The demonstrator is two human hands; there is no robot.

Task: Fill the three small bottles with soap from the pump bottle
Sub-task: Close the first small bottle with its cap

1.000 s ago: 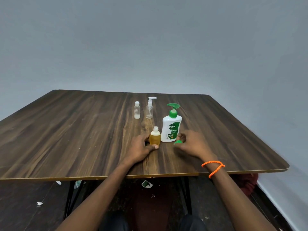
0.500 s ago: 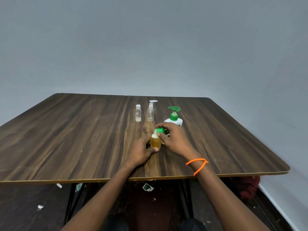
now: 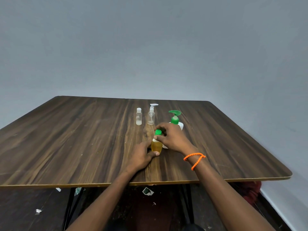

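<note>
Amber bottle (image 3: 156, 145) upright, green cap (image 3: 158, 132) on top

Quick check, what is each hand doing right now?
Left hand: grips the small amber bottle on the table.
Right hand: pinches the green cap on it.

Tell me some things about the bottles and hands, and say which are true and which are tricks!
1. The left hand holds the yellow bottle. True.
2. The right hand presses the big pump bottle. False: it pinches the green cap on the yellow bottle.
3. Two clear bottles stand farther back on the table. True.
4. The orange bracelet is on the left wrist. False: right wrist.
5. The yellow bottle lies on its side. False: it stands upright.
</note>
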